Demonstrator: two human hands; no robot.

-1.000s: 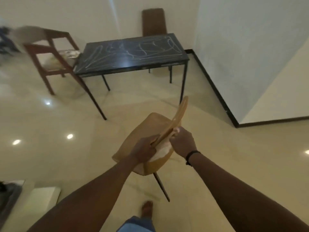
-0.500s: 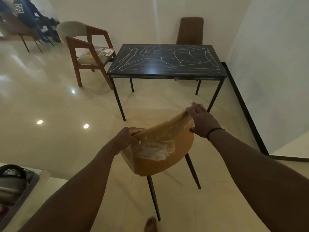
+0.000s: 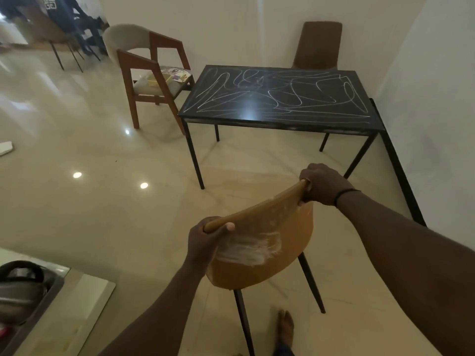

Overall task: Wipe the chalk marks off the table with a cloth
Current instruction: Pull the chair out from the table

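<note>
Sprawling across the black table point(image 3: 280, 98), white chalk marks point(image 3: 277, 95) cover nearly the whole top in loops and long strokes; the table stands well beyond both hands, straight ahead and slightly toward the right hand's side. No cloth can be made out for certain in this view.

Nearer, both hands grasp a tan chair point(image 3: 262, 242) by the top edge of its backrest. The left hand point(image 3: 203, 238) is curled around the lower end of that edge, thumb lying on top. The right hand point(image 3: 322, 183) is clenched around the higher, far end, a dark band point(image 3: 345, 195) on its wrist. The chair is tilted, its backrest smeared with a white patch point(image 3: 252, 249) just beside the left hand, and its dark legs point down toward the glossy floor point(image 3: 77, 206). A bare foot point(image 3: 286, 323) shows below the chair.

Beyond the left hand, just beside the table's left end, stands a wooden armchair point(image 3: 154, 80) with some items on its seat, too small to tell apart. A brown chair point(image 3: 320, 44) stands behind the table against the wall. Low on the left hand's side lies a dark bag point(image 3: 20, 286) on a pale surface.
</note>
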